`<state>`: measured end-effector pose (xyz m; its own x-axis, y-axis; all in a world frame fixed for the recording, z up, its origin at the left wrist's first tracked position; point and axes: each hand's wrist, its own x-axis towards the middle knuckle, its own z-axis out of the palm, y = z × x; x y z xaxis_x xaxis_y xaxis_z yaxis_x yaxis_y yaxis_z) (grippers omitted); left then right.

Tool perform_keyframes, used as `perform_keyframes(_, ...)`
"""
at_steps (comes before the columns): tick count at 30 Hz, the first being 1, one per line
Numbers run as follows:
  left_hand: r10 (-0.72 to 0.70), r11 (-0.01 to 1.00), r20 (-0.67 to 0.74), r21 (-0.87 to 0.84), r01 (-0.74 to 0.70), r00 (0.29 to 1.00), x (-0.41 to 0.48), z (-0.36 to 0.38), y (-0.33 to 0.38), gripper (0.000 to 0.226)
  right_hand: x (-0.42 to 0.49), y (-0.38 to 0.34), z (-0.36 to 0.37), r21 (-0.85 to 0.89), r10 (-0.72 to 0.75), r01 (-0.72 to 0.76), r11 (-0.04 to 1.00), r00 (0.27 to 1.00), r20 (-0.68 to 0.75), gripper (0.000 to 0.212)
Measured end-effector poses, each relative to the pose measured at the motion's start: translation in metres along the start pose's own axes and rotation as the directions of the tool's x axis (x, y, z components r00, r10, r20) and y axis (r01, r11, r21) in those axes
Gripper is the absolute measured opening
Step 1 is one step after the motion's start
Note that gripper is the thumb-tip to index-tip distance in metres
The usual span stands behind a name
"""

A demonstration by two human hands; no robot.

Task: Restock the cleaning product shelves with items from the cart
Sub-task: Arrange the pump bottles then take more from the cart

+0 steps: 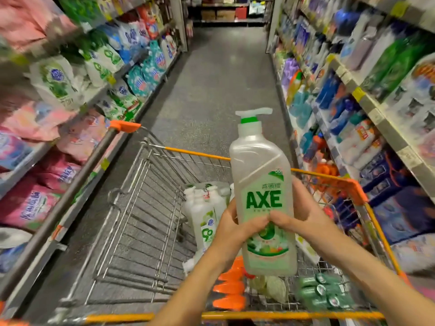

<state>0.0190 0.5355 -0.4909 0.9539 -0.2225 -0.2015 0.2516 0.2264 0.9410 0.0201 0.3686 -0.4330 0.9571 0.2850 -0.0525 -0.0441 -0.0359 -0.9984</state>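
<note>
The bottle (261, 184), clear plastic with a green "AXE" label, is held above the cart (195, 154), over its right half. Its long axis runs close to vertical, with the base low and near the camera and the top leaning slightly left. The white pump head (253, 112) sits on top on a green collar, and its longer arm points right. The label faces the camera.

The left hand (231, 228) grips the bottle's lower half from the left, thumb laid across the label. The right hand (303, 212) grips it from the right, and its thumb meets the left thumb on the label. We cannot see the fingers behind the bottle.

The bottle and both forearms hide part of the cart's load. Inside the cart, we can make out white bottles (204, 208) standing behind the left hand, a row of orange caps (229, 288) below the bottle and green-capped packs (322, 290) at the near right corner. The smaller print on the label is not legible. The lower edge of the frame cuts off the cart's near rail.

The cart is steel wire with orange trim and stands on a grey speckled floor (211, 78) in a shop aisle. The shelving left of the cart (70, 102) carries soft refill pouches, and the shelving right of the cart (376, 102) carries bottles. Both are blurred towards the frame edges.
</note>
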Motion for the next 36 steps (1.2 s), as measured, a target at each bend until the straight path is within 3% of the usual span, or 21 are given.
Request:
perform_keyframes(4, 0.027, 1.000, 0.025, -0.001, -0.027, 0.999, -0.025, 0.002, 0.013, 0.084, -0.029, 0.002, 0.030, 0.097, -0.043, 0.060, 0.993, 0.986, -0.162, 0.102)
perform_keyframes(7, 0.076, 0.997, 0.057, 0.022, -0.078, 0.995, -0.055, 0.009, 0.022, 0.075, -0.057, -0.008, 0.044, 0.115, -0.109, 0.133, 0.984, 0.974, -0.196, 0.094)
perform_keyframes(12, 0.129, 0.991, 0.139, 0.010, -0.132, 0.982, -0.131, 0.030, 0.032, 0.081, -0.140, -0.029, 0.072, 0.120, -0.221, 0.258, 0.959, 0.941, -0.257, 0.063)
perform_keyframes(19, 0.114, 0.991, 0.350, 0.028, -0.132, 0.930, -0.265, 0.084, 0.035, 0.072, -0.302, -0.061, 0.106, 0.070, -0.262, 0.322, 0.944, 0.863, -0.432, 0.061)
perform_keyframes(22, 0.094, 0.992, 0.450, 0.030, -0.120, 0.888, -0.319, 0.120, 0.035, 0.080, -0.376, -0.074, 0.110, 0.044, -0.269, 0.340, 0.939, 0.810, -0.521, 0.065)
perform_keyframes(26, 0.081, 0.997, 0.629, -0.040, -0.072, 0.773, -0.387, 0.179, 0.029, 0.079, -0.475, -0.091, 0.112, -0.026, -0.282, 0.348, 0.937, 0.711, -0.645, 0.065)
perform_keyframes(31, 0.086, 0.995, 0.791, -0.042, -0.087, 0.606, -0.470, 0.254, 0.011, 0.052, -0.601, -0.107, 0.119, -0.128, -0.310, 0.349, 0.928, 0.537, -0.784, 0.056)
perform_keyframes(36, 0.053, 0.998, 0.899, -0.039, -0.040, 0.435, -0.581, 0.319, -0.010, 0.079, -0.739, -0.120, 0.146, -0.218, -0.327, 0.308, 0.926, 0.363, -0.873, 0.063)
